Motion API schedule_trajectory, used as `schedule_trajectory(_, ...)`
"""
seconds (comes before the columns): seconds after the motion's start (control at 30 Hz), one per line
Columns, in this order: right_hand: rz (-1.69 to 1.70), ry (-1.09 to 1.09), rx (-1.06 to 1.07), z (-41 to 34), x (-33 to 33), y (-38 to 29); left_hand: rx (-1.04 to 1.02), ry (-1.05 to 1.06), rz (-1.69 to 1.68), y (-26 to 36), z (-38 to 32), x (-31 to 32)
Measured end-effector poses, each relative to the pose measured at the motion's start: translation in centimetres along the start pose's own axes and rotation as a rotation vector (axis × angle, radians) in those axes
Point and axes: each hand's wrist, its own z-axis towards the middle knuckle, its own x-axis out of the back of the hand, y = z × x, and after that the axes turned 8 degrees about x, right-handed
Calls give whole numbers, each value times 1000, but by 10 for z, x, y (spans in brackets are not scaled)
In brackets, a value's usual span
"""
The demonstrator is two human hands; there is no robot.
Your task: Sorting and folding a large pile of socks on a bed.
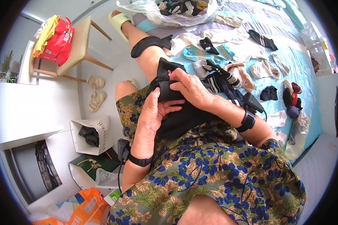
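Black fabric [169, 91], seemingly a sock, is bunched between both hands above the lap. My left hand [153, 111] supports it from below and at its near side, thumb upright against the cloth. Fingers and thumb of my right hand [190, 85] pinch its upper edge, where a small pink bit [169, 72] shows. More black cloth [186, 118] lies across the lap under the hands. A black sock [150, 45] is draped over the knee. On the bed beside the right hand lie striped dark socks [218, 81] and a teal striped sock [198, 53].
Several socks are spread over the blue bedsheet [307, 112], with a clear plastic bag of socks [183, 17] at the top. To the left stand a chair [79, 53] bearing a red bag [59, 42], sandals [97, 101] and a white paper bag [104, 135] on the floor.
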Motion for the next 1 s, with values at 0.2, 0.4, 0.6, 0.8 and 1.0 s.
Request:
schedule_trajectory(0.2,-437,-92,197,3,1,-9,-107,173,337,5,3,-8)
schedule_trajectory(0.4,-520,-19,447,-10,-7,-24,-193,340,547,2,14,3)
schedule_trajectory(0.6,-614,-191,451,-2,7,-14,-45,242,351,6,6,2)
schedule_trajectory(0.8,-402,5,288,12,4,10,-151,43,206,3,12,3)
schedule_trajectory(1.0,-160,-7,-99,26,14,1,-220,137,233,7,20,-4)
